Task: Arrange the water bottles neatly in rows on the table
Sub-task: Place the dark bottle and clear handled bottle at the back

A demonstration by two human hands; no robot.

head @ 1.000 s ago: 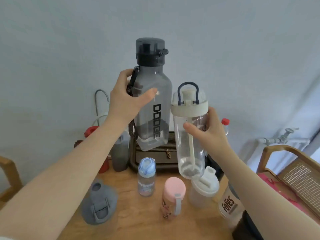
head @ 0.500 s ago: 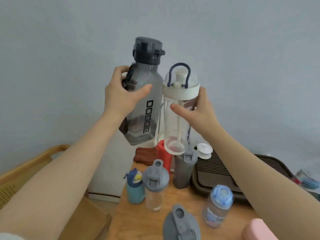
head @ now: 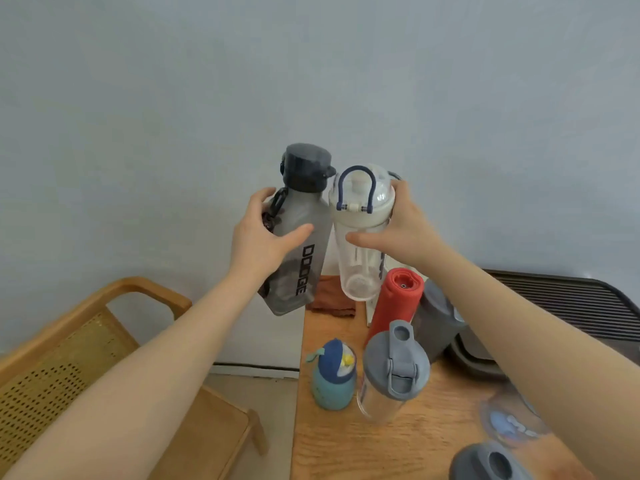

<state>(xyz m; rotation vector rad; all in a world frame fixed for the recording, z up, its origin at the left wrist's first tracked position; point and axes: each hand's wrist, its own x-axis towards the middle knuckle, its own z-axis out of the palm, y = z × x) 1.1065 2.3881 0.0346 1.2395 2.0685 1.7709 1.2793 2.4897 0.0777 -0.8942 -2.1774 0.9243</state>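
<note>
My left hand (head: 262, 241) grips a tall grey square bottle (head: 300, 251) marked DODGE, tilted, its base hanging past the table's far left corner. My right hand (head: 403, 229) holds a clear bottle (head: 360, 237) with a cream lid and blue loop handle, upright, just above the table's back edge. The two bottles touch side by side. On the wooden table (head: 332, 441) stand a red bottle (head: 396, 299), a dark grey bottle (head: 434, 317), a small teal bottle (head: 332, 375) and a clear bottle with a grey flip lid (head: 393, 372).
A brown cloth (head: 332, 299) lies at the table's back left corner. A dark slatted tray (head: 568, 306) sits at the right. A blue-capped bottle (head: 512, 424) and a grey lid (head: 491, 462) are near the front. A rattan chair (head: 69, 358) stands left of the table.
Both hands have carried their bottles down and leftward toward the table's back left corner. The view has swung left, bringing the chair and table edge into sight.
</note>
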